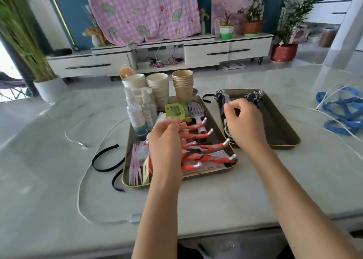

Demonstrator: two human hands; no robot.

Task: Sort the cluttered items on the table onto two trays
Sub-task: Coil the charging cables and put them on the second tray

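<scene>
a person's left hand [167, 142] hovers, fingers curled, over the left tray [125, 181] of red-and-silver figures [208, 150] and spray bottles [135, 113] on the counter [59, 180]; the right hand [243, 121], fingertips pinched, hangs above the right tray [284, 133]; whether either grip holds anything cannot be told

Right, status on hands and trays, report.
Left hand over left tray, right hand over right tray, fingers curled, grips unclear. Left tray crowded, right tray half bare. Black headbands on table, unsorted.

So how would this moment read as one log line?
left hand: over left tray | right hand: over right tray | grips: unclear
</scene>
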